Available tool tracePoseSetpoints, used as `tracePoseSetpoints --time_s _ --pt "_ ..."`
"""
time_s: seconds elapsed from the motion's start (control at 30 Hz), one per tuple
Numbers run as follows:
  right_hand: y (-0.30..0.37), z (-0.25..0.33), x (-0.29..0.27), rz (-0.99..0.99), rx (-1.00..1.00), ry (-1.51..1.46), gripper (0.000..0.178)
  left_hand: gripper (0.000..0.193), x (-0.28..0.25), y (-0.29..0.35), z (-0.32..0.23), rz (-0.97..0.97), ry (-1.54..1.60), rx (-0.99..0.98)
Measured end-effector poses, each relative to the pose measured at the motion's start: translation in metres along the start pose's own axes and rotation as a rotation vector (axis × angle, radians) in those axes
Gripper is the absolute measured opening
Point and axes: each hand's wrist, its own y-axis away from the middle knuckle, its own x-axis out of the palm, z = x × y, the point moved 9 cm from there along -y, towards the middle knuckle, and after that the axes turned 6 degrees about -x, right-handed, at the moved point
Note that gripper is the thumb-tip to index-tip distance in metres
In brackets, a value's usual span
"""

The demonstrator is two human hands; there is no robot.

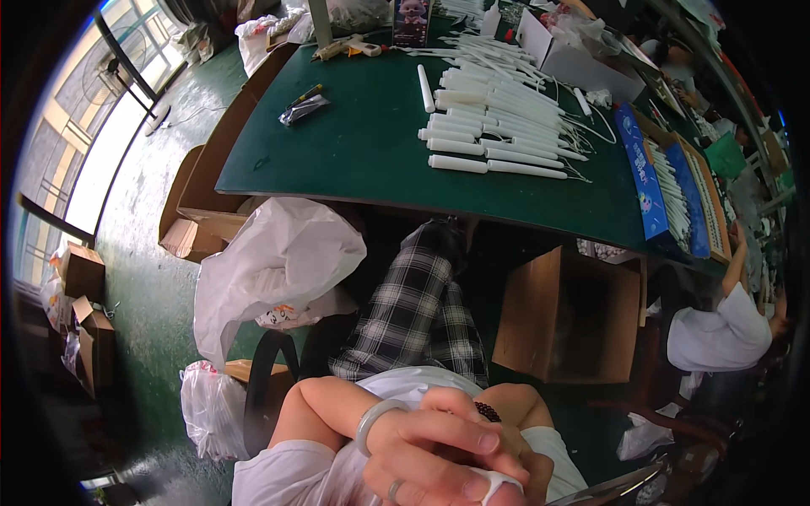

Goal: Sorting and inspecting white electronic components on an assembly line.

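At the bottom edge, close to the chest, the left hand (422, 451) and right hand (533, 464) crowd together at a small white piece (498, 478), partly cut off by the border. The left hand's fingers are bent inward, their tips closed on the white piece; fingers hide most of its outline, so its full shape cannot be made out. The right hand lies largely behind the left, and I cannot tell how far its grip is closed or what it has hold of. A smooth, pale bangle (371, 422) circles the left wrist, while a dark beaded bracelet (487, 411) is half covered at the right. Beside the hands, a shiny curved edge (607, 487) runs out of view, too little showing to name.

Past the plaid trousers (401, 304), woven in black and white, stands a smooth dark green table (337, 143). Slim white cylinders (460, 164) lie on it in rows, thin cords trailing at their right; farther back the heap becomes a tangle. A glossy blue box (645, 185) holds narrow white sticks (671, 196). Near the legs, an open cardboard box (527, 316) has a shadowed, unreadable inside. On the other side, a crumpled, translucent plastic bag (278, 244) sags in folds, veiling its contents. At far right, a co-worker's white sleeve (717, 337) bends toward the dark lens rim.
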Motion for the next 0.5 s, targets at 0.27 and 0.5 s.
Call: tracePoseSetpoints --time_s 0.27,0.5 --pt "-0.001 -0.014 0.021 0.335 -0.070 0.247 0.035 0.013 -0.006 0.064 -0.014 -0.066 0.218 0.191" --pt "-0.018 -0.040 0.031 0.589 -0.112 0.395 0.039 0.015 -0.029 0.089 -0.007 -0.070 0.411 0.180"
